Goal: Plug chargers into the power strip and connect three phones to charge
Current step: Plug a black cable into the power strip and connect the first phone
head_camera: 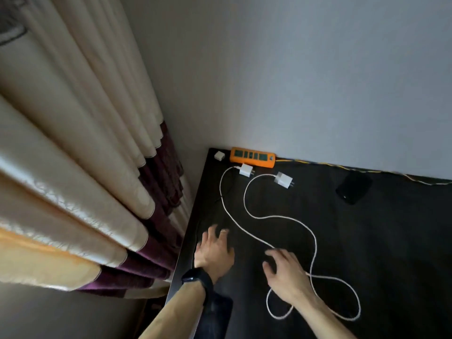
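An orange power strip (252,157) lies against the wall at the back of a black table (379,241). In front of it lie two white chargers, one (246,170) close to the strip and one (283,179) further right, each with a white cable (288,217) looping toward me. A small white adapter (219,155) sits left of the strip. A black phone (353,188) lies at the right. My left hand (213,250) hovers with fingers spread near the table's left edge. My right hand (285,272) is spread over the cables; whether it touches them I cannot tell.
Cream and purple curtains (85,192) hang just left of the table. A plain wall (293,69) runs behind it. The strip's yellow cord (342,167) runs right along the wall. A dark object (217,311) lies under my left forearm.
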A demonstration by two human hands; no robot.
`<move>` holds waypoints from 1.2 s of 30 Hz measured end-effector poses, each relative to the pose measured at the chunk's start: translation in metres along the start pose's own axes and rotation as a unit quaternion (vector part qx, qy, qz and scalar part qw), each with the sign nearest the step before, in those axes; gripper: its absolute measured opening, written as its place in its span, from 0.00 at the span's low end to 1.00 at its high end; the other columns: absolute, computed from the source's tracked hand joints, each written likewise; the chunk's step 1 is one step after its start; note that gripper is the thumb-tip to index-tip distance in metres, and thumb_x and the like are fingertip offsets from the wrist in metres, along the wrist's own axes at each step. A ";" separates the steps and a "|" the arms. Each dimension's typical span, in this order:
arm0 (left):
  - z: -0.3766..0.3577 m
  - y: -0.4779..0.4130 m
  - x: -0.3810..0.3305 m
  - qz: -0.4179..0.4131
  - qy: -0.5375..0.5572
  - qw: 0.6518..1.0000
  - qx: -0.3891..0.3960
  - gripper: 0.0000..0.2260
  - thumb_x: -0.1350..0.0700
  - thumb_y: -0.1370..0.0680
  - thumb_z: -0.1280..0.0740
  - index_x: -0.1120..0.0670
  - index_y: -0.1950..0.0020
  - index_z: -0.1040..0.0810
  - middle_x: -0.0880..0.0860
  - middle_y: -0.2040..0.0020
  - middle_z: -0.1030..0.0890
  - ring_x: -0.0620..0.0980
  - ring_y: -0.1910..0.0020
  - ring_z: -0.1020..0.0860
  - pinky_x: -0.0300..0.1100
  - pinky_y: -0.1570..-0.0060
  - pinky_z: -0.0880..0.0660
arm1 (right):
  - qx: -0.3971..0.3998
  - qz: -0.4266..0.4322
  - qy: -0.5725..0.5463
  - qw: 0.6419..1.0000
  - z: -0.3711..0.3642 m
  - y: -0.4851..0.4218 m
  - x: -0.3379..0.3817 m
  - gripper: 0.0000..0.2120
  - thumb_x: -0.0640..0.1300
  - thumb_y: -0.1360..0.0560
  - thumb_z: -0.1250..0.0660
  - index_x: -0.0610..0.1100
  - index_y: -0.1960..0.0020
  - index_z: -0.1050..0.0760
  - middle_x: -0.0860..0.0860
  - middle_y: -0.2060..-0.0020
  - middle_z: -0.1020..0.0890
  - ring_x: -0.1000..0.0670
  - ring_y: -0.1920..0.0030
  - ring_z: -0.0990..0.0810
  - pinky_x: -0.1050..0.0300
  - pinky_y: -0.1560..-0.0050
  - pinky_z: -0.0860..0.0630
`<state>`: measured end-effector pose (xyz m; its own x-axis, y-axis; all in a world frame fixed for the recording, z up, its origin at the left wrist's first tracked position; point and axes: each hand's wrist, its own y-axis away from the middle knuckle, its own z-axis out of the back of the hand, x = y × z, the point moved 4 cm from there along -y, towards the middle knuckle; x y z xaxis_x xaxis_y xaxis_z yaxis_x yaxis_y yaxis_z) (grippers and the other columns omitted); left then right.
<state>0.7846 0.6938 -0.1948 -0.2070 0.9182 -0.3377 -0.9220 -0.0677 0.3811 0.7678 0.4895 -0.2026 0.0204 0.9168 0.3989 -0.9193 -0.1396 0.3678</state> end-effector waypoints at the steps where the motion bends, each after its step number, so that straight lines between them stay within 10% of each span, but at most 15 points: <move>1: 0.008 -0.019 -0.003 -0.002 -0.007 1.000 -0.012 0.25 0.45 0.21 0.39 0.47 0.24 0.37 0.52 0.24 0.41 0.55 0.27 0.38 0.52 0.32 0.33 | 0.004 0.005 -0.015 1.000 0.004 -0.019 0.006 0.19 0.54 0.20 0.39 0.51 0.31 0.28 0.54 0.34 0.24 0.51 0.33 0.29 0.57 0.31 0.33; 13: -0.012 -0.181 0.004 0.029 -0.045 0.996 -0.070 0.25 0.50 0.20 0.40 0.49 0.22 0.41 0.50 0.26 0.35 0.52 0.30 0.33 0.48 0.34 0.31 | 0.086 -0.077 -0.294 0.949 0.010 -0.204 0.035 0.18 0.52 0.19 0.37 0.48 0.32 0.28 0.52 0.40 0.19 0.54 0.43 0.21 0.58 0.40 0.27; 21: -0.022 -0.195 0.024 -0.045 0.149 0.984 -0.081 0.16 0.60 0.22 0.37 0.48 0.36 0.22 0.47 0.40 0.24 0.46 0.42 0.24 0.42 0.41 0.26 | 0.169 -0.193 -0.545 0.798 -0.006 -0.272 0.070 0.12 0.51 0.19 0.36 0.47 0.38 0.28 0.45 0.42 0.19 0.45 0.46 0.19 0.48 0.45 0.21; 26: -0.019 -0.172 0.016 -0.075 0.193 0.978 -0.015 0.13 0.58 0.23 0.34 0.43 0.43 0.20 0.42 0.47 0.19 0.41 0.49 0.23 0.43 0.44 0.24 | 0.097 -0.212 -0.597 0.767 0.011 -0.294 0.078 0.06 0.48 0.20 0.34 0.45 0.48 0.22 0.50 0.64 0.23 0.53 0.68 0.27 0.56 0.65 0.26; 36: 0.002 -0.198 -0.033 -0.120 0.112 0.986 -0.021 0.12 0.44 0.23 0.35 0.42 0.42 0.20 0.42 0.43 0.21 0.43 0.42 0.25 0.43 0.40 0.26 | 0.013 -0.055 -0.227 0.972 0.100 -0.322 0.045 0.15 0.59 0.23 0.32 0.49 0.45 0.22 0.51 0.63 0.17 0.51 0.68 0.23 0.58 0.69 0.24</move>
<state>0.9746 0.6779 -0.2572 -0.0434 0.8005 -0.5978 -0.9651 0.1212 0.2323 1.1035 0.5386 -0.2189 0.2953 0.6678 0.6832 -0.8913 -0.0648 0.4487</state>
